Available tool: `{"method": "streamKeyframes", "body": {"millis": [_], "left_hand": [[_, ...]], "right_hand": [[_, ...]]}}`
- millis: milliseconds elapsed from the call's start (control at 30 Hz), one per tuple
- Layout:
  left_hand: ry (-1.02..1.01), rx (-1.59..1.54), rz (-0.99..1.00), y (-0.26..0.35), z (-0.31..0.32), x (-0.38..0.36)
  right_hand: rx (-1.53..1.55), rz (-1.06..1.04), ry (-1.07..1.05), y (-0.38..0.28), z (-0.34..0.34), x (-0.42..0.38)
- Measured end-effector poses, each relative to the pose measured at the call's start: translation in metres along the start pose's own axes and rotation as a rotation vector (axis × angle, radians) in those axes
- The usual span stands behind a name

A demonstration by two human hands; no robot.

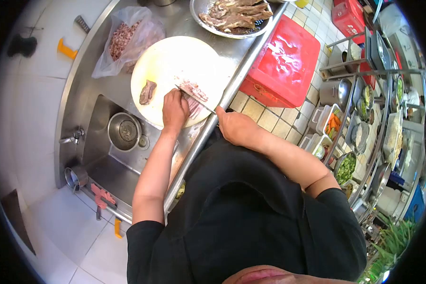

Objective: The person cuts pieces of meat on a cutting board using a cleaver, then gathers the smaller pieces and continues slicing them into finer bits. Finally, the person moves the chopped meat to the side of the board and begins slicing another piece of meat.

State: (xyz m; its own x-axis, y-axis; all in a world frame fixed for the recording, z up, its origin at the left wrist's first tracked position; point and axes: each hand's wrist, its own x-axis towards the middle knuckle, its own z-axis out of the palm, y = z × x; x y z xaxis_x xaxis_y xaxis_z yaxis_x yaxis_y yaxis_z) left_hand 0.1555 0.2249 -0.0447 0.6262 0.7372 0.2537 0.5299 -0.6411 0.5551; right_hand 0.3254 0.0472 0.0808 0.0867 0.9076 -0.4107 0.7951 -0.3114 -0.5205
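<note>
A round white cutting board [161, 54] lies on the steel counter. My right hand [236, 127] is closed around the handle of a knife [194, 98] at the board's near right edge. The blade reaches across the board, with diced meat [192, 87] along its far side. My left hand [176, 111] has its fingers curled down onto sliced meat [194, 108], close beside the blade. A darker piece of meat [147, 92] rests on the board to the left of this hand.
A clear plastic bag of diced meat [124, 39] lies behind the board. A steel bowl of meat strips [234, 18] stands at the far right. To the left is a sink [95, 158] holding a metal bowl [124, 131]. A red crate [286, 61] stands beyond the counter edge.
</note>
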Motion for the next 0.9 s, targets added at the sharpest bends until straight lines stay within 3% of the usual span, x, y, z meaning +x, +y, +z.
{"method": "streamKeyframes", "body": {"millis": [367,500,633,700,900], "left_hand": [[0.042,-0.001,0.064,-0.001,-0.002,0.004],[0.007,-0.078,-0.022,0.001,-0.007,-0.003],[0.120,-0.070,-0.102,0.008,-0.011,0.002],[0.060,-0.060,-0.133,0.006,-0.011,0.006],[0.098,-0.070,-0.088,-0.002,-0.003,0.008]], "right_hand": [[0.008,-0.061,0.167,0.006,0.021,0.071],[0.018,-0.030,0.112,-0.001,0.003,0.049],[0.008,0.018,0.048,-0.008,-0.009,0.034],[-0.004,0.009,0.039,-0.008,-0.011,0.032],[-0.014,-0.007,0.005,-0.001,-0.014,0.026]]}}
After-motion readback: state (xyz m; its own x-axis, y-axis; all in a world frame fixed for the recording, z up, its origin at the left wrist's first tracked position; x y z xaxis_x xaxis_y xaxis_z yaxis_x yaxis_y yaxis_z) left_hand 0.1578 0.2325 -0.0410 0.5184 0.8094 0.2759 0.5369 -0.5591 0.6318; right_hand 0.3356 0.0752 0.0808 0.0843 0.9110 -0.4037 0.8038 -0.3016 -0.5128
